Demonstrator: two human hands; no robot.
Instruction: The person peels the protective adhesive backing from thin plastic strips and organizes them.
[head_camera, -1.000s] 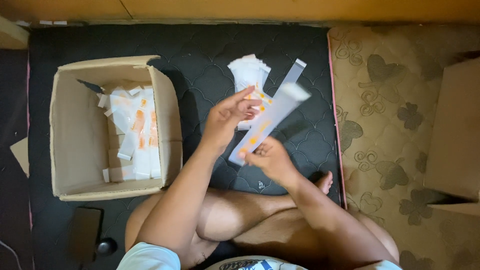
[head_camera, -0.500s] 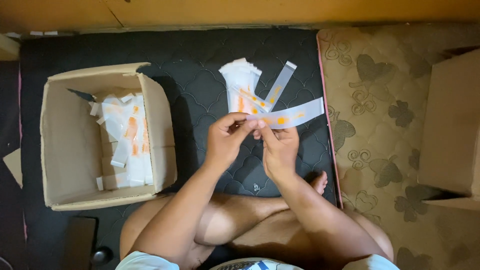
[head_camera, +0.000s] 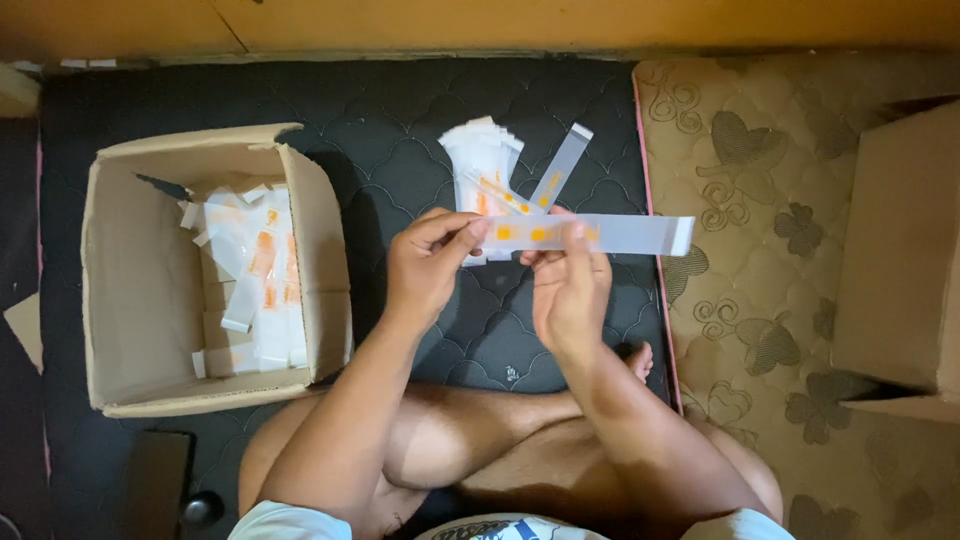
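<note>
I sit cross-legged on a dark quilted mat (head_camera: 400, 150). Both hands hold one long flat white packet with orange marks (head_camera: 620, 234), level and stretched to the right. My left hand (head_camera: 430, 265) pinches its left end between thumb and fingers. My right hand (head_camera: 570, 285) grips it just right of that, thumb on top. Behind the hands lies a fanned pile of similar white packets (head_camera: 482, 160) on the mat, and one more long strip (head_camera: 562, 165) leans diagonally beside the pile.
An open cardboard box (head_camera: 130, 330) at the left holds several white and orange packets (head_camera: 250, 270). A second cardboard box (head_camera: 900, 260) stands at the right on a beige patterned mat (head_camera: 750, 150). A dark flat object (head_camera: 155, 485) lies at the lower left.
The long packet swung from a steep diagonal to level. My hands came together on its left end, and the view shifted slightly.
</note>
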